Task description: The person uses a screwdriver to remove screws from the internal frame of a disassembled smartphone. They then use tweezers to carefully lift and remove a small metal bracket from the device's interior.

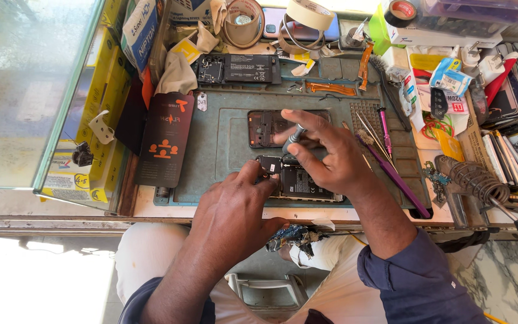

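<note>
An opened phone [304, 180] with its battery and board showing lies on the teal work mat [223, 144]. My left hand [232, 210] rests on the phone's left end, fingertips pressing its corner. My right hand [325, 153] grips a small grey screwdriver [293, 138], held upright with its tip down on the phone's top edge. A dark phone frame [265, 127] lies on the mat just behind, partly hidden by my right hand.
Another opened phone [238, 69] lies at the back. Tape rolls [244, 21], tweezers and a pink-handled tool [384, 129] sit to the right, a soldering iron stand [475, 180] at far right. A glass case [31, 90] stands on the left.
</note>
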